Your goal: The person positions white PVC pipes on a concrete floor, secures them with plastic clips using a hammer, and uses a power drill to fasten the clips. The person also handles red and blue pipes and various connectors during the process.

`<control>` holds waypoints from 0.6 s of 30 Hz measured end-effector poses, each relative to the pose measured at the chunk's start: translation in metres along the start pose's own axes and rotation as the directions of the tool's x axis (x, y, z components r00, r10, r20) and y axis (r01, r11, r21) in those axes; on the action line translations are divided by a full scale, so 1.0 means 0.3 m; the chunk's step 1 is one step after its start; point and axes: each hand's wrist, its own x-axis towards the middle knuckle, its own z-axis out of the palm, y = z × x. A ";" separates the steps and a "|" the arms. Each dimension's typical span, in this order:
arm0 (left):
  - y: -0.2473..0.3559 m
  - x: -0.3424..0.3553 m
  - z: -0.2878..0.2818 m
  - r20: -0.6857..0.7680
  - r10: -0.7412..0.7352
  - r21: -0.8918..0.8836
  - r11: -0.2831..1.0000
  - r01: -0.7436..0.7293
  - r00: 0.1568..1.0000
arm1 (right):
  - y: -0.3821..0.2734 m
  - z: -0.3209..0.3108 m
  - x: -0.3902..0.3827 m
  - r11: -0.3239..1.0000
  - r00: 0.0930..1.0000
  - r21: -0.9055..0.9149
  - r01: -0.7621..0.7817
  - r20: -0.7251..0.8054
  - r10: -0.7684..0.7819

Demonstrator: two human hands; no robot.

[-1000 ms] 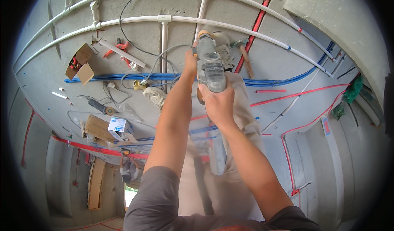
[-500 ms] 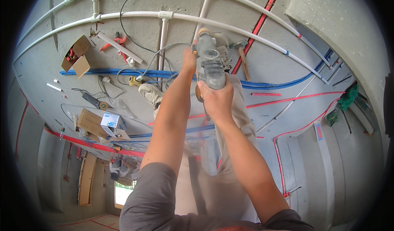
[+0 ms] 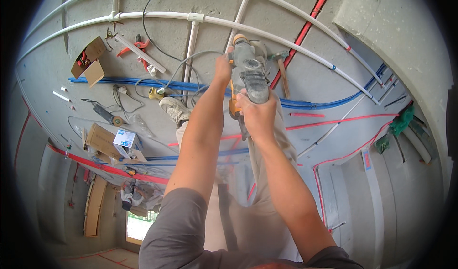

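Note:
In front of me I hold a dusty grey and orange power tool, by its shape a rotary hammer [image 3: 249, 66], above the concrete floor. My left hand [image 3: 223, 69] is closed at its left side, near the far end, with the fingers partly hidden. Around the near end my right hand [image 3: 258, 116] is wrapped. My left shoe [image 3: 174, 109] stands left of the tool; the other shoe is partly hidden behind it. Just right of the tool lies a hammer [image 3: 283, 73] with a wooden handle.
White pipes [image 3: 157, 15] and blue conduits [image 3: 143, 84] cross the floor, with red pipe [image 3: 305, 32] at right. Leftward lie a grey cable [image 3: 164, 54], red pipe cutters [image 3: 138, 45], an angle grinder [image 3: 107, 115] and cardboard boxes [image 3: 102, 141]. Another person [image 3: 131, 195] is farther off, lower left.
The rotary hammer and both hands have shifted slightly right and toward me in the picture. Both hands keep hold of it. The view has turned a little.

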 end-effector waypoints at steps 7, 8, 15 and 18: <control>0.072 -0.265 -0.003 0.037 0.018 -0.108 0.994 -0.014 0.999 | -0.087 -0.050 -0.262 0.989 0.997 -0.134 -0.065 0.023 0.068; 0.064 -0.354 -0.018 0.081 0.046 -0.182 0.983 -0.030 0.996 | -0.104 -0.053 -0.348 0.990 0.996 -0.122 -0.077 0.030 0.081; -0.019 -0.672 -0.419 0.133 0.577 0.411 0.708 -0.575 0.806 | -0.158 -0.024 -0.658 0.987 0.961 -0.147 0.066 0.275 -0.023; -0.024 -0.724 -0.738 0.067 0.456 0.425 0.792 -0.439 0.887 | -0.053 0.099 -0.602 0.996 0.912 -0.074 0.041 0.411 -0.007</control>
